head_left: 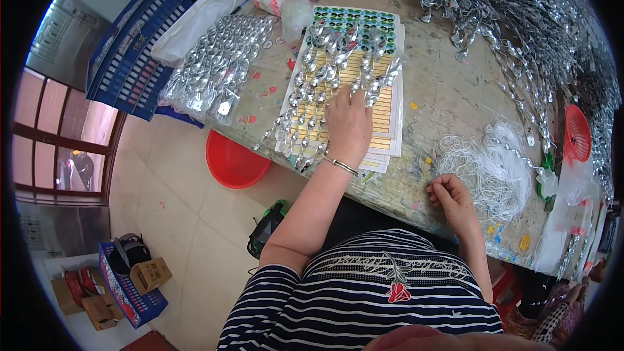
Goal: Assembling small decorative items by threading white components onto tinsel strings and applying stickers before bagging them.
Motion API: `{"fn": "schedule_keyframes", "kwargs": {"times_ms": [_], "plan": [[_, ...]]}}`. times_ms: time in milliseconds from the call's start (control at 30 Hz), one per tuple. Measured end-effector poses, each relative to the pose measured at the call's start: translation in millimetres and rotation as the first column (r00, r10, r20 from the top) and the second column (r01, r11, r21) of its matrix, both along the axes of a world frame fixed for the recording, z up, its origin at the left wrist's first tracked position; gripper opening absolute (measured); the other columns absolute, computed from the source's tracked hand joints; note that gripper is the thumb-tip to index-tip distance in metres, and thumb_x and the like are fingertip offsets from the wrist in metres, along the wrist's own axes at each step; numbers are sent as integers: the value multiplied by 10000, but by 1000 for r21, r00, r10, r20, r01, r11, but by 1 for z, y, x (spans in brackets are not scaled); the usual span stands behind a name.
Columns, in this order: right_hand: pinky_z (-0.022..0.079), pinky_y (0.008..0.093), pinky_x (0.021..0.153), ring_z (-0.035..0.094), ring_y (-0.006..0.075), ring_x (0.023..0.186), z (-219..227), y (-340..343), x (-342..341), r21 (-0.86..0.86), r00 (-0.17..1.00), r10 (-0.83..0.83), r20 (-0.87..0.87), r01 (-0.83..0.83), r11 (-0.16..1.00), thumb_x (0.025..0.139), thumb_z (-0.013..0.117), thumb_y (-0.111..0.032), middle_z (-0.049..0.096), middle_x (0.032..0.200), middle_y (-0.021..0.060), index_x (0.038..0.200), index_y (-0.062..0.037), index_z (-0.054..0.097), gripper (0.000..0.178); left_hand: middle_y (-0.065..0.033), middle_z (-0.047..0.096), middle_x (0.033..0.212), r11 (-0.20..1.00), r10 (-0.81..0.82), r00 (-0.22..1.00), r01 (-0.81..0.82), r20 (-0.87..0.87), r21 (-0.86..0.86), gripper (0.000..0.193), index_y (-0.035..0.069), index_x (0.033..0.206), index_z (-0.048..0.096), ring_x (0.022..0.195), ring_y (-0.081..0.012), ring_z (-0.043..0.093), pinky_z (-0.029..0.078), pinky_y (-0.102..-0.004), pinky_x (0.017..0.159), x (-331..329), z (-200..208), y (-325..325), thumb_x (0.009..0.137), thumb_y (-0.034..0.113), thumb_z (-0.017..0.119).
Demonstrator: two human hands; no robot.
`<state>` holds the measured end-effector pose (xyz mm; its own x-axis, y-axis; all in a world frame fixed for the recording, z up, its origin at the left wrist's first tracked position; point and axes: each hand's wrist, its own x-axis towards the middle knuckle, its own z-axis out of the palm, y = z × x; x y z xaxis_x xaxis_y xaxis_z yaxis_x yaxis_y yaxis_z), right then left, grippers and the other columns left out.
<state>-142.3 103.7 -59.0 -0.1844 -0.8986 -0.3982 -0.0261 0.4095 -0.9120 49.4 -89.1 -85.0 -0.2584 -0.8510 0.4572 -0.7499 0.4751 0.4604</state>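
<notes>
My left hand (349, 123), with a bangle on its wrist, reaches over a stack of printed sheets. Its fingers are bent and closed around part of a shiny silver twisted strand (374, 91); the fingertips are partly hidden. More silver strands (305, 101) lie in a loose row to its left. The top sheet (385, 123) has gold strips, and one behind it carries green and blue round stickers (380, 19). Near the front edge of the table, my right hand (455, 201) is held with thumb and fingers pressed together. Whatever lies between them is too small to make out. White string (478, 169) spreads beside it.
Packed silver twists (218, 62) lie at the left of the worktable (448, 91). A large heap of silver strands (520, 0) fills the far right. Green-handled scissors (547, 175) and a red basket (576, 133) are at the right edge. A red basin (237, 159) stands below the table.
</notes>
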Motion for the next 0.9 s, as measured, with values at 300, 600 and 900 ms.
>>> {"fn": "schedule_keyframes", "kwargs": {"times_ms": [300,600,900], "plan": [[444,231,685,547,100,740,57,-83,31,-163,932,209,-297,-265,950,941,529,-134,600,841,40,961,-3,591,147,-119,559,1157,1000,-23,996,24,82,-9,375,12,1175,523,1028,-278,507,402,-392,843,-8,-1,16,804,62,515],[477,398,860,560,309,1011,21,-235,136,-348,495,131,-859,-752,560,737,590,12,606,1089,91,1054,-62,631,328,-97,555,1203,996,-89,996,89,-25,31,371,81,1202,527,1161,-297,462,333,-452,958,-8,-27,19,853,207,505],[487,362,810,529,278,944,1,-272,132,-239,323,88,-942,-832,501,676,601,31,586,963,47,928,-114,667,298,-125,580,1159,999,-16,988,11,155,30,377,73,1197,546,1153,-291,477,344,-452,953,-9,-13,16,846,211,531]]}}
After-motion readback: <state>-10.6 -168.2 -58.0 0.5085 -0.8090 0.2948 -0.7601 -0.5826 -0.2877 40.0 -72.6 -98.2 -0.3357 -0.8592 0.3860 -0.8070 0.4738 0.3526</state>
